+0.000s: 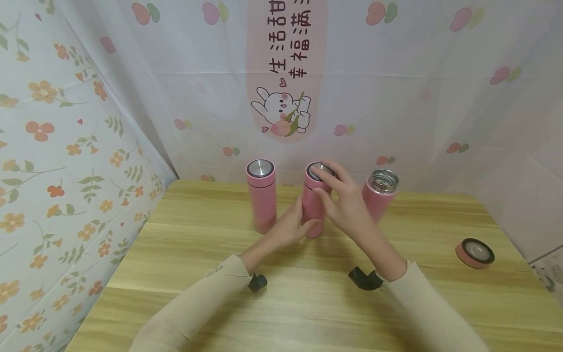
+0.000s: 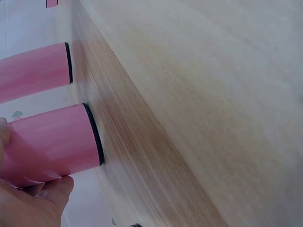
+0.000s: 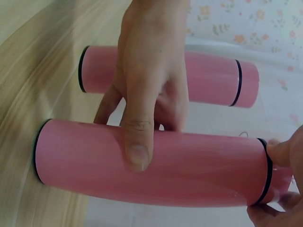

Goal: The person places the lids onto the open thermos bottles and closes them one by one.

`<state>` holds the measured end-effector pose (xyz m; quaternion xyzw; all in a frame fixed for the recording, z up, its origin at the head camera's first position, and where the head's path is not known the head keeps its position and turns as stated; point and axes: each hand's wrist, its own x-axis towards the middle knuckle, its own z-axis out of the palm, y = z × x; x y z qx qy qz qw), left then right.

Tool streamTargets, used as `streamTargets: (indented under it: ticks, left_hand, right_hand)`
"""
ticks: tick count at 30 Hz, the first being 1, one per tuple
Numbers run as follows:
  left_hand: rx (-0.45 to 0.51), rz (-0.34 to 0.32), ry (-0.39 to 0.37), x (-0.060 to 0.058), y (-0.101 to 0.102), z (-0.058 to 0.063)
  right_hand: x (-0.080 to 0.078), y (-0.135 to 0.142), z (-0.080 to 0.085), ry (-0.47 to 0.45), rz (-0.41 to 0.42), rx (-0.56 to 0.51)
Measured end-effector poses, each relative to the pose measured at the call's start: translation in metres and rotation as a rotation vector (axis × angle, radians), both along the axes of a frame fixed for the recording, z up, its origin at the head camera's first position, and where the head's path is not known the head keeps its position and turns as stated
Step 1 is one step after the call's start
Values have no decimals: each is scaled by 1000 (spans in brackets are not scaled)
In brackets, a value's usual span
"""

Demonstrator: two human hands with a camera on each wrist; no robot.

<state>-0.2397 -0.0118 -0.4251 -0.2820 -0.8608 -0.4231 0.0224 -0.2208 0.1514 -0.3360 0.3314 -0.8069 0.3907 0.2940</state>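
Observation:
Three pink thermos flasks stand in a row on the wooden table. My left hand (image 1: 288, 226) grips the body of the middle thermos (image 1: 313, 208), its thumb lying across the front in the right wrist view. Around that thermos's lid (image 3: 281, 182), above the black ring, curl the fingers and thumb of my right hand (image 1: 349, 208). To the left stands a thermos (image 1: 264, 208) with its steel-topped lid on. The right thermos (image 1: 376, 200) has no lid, and its bare steel mouth shows. A loose pink lid (image 1: 477, 253) lies on the table's right side.
The wooden table (image 1: 303, 313) ends at the back against a printed cloth (image 1: 396, 98). A flower-patterned cloth (image 1: 57, 171) hangs on the left. Black pieces (image 1: 258, 282) show at both sleeve cuffs.

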Motion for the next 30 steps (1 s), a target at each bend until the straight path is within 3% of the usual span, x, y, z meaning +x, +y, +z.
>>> streamTargets:
  ticks: [9,15,21,30]
  left_hand:
    - [19,-25,18,-1,-2,-1]
    - [40,-45,-10,2,-2,0]
    - [33,-24,3,0,-1,-1]
    - [35,-32,8,-1,-2,-2]
  right_hand:
    - [2,2,1,-32,-17,50]
    - [-6,15,5,-54,98,102]
    - [-14,24,11,-69,206,161]
    - [-5,19,31,-59,318,171]
